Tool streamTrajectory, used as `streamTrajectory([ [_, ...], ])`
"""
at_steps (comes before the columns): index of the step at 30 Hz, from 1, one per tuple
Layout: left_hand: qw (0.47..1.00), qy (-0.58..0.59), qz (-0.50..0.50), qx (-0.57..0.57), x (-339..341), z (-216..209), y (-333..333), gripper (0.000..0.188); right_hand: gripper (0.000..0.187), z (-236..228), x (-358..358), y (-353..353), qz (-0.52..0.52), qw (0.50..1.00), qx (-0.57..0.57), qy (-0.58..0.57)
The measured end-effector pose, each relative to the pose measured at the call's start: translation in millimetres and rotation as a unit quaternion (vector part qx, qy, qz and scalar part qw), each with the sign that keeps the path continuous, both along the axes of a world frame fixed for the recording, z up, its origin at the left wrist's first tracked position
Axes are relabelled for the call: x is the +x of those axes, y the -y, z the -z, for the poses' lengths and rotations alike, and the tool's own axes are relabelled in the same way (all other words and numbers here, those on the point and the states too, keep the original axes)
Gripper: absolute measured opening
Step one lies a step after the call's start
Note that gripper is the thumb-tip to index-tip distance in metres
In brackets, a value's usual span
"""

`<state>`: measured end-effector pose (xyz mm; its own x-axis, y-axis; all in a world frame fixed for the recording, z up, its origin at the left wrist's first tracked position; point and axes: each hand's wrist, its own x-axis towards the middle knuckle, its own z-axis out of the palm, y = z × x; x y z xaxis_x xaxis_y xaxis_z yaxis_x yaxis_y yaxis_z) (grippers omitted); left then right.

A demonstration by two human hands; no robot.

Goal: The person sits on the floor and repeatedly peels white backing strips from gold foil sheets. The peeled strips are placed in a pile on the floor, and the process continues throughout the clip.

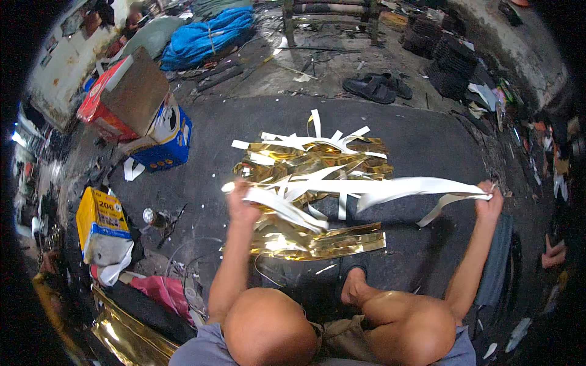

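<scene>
Stretched between my hands is a bundle of white strips (421, 184), with loose ends drooping and blurred by motion. My left hand (244, 207) grips it at the left, above the edge of the pile. Out to the right, my right hand (489, 202) pinches the other end between its fingers. Beneath the strips lies a loose pile of shiny gold strips (375, 160), with more white strips crossing it. Nearer to my knees, a flatter bunch of gold strips (329, 244) rests on the dark mat (421, 131).
Left of the mat stand a red box (116, 97), a blue box (168, 143) and a yellow box (104, 226). A blue tarp bundle (210, 36) lies at the far left. Black sandals (375, 87) sit beyond the mat. A gold sheet (131, 329) is at lower left.
</scene>
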<state>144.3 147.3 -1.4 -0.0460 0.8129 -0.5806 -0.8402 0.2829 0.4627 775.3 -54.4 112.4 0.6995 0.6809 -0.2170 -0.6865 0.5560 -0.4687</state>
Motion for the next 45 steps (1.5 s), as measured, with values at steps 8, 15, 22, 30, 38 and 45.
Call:
streamTrajectory([
  [8,0.959,-0.188,-0.198,0.077,-155.1,-40.4,-42.7,0.027,0.016,143.9,118.7,110.3,0.307,0.891,-0.308,0.128],
  [15,0.835,-0.488,-0.091,0.238,-139.0,-109.0,-27.4,0.016,0.031,69.8,103.1,82.8,0.295,0.695,-0.496,0.430],
  [22,0.794,-0.468,0.127,0.367,32.3,-232.0,20.5,0.027,0.059,-147.2,-186.3,-68.4,-0.018,0.583,-0.217,0.783],
  [30,0.247,-0.718,-0.163,0.630,81.5,-314.9,0.3,0.036,0.051,-168.0,-398.4,-174.6,-0.165,0.560,0.079,0.808],
  [38,0.294,-0.662,-0.236,0.648,55.6,-286.6,4.8,0.037,0.029,-165.3,-392.0,-236.6,0.102,0.663,0.042,0.741],
  [45,0.541,-0.611,0.185,0.547,94.6,-115.5,79.1,0.027,0.040,-11.4,-307.4,-195.3,-0.209,0.831,-0.250,0.451],
])
